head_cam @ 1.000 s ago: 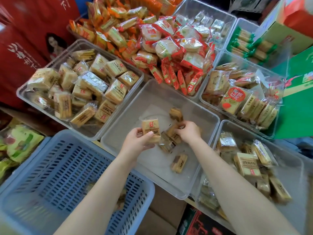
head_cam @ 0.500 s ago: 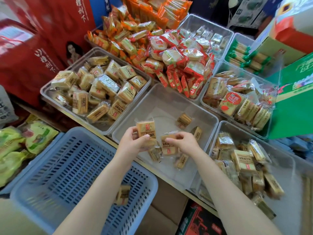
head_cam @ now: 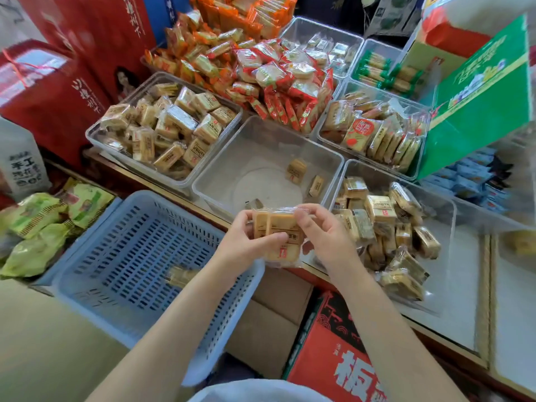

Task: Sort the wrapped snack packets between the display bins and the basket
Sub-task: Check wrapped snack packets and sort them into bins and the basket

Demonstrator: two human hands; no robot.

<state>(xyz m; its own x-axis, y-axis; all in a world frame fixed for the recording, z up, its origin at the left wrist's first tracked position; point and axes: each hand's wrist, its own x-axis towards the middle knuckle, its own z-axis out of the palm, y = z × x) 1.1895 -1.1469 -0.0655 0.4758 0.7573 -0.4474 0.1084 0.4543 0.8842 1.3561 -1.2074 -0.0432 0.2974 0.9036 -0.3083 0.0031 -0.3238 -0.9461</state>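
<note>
Clear plastic bins (head_cam: 203, 185) crowd a counter (head_cam: 452, 323).

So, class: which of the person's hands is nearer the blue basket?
Left. The left hand sits above the blue basket's rim; the right hand is beyond it, toward the bins.

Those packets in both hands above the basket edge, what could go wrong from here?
1. The left hand and right hand together pinch several stacked packets; the slick wrappers could slide apart and one could fall.
2. The stack hangs over the rim of the blue basket, next to a gap above the cardboard boxes, so a dropped packet might miss the basket.
</note>
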